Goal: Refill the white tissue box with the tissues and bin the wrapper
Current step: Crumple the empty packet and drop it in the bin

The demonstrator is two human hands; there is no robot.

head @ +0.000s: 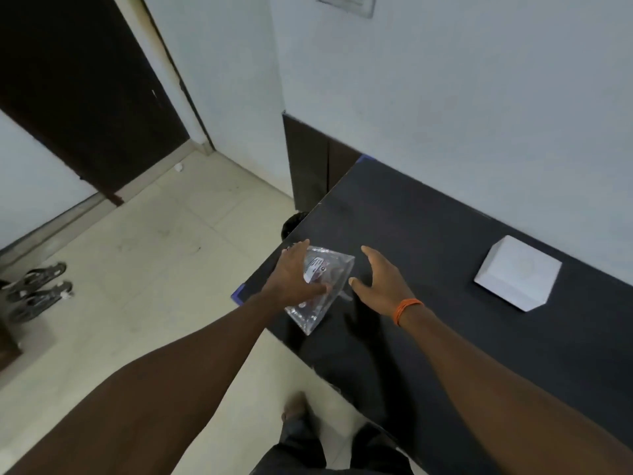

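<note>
Your left hand [294, 275] holds the clear wrapper [320, 289] with the fingers [317, 289] closed over its upper side, probably so you can carry it to a bin. The wrapper looks empty and hangs just above the near corner of the dark bench [445, 234]. Its long axis runs from beyond your fingertips back toward you, with the narrow end pointing at you. Your right hand [380, 282] is spread wide and holds nothing, just beside the wrapper. The white tissue box [517, 272] sits well to the right of those fingers.
</note>
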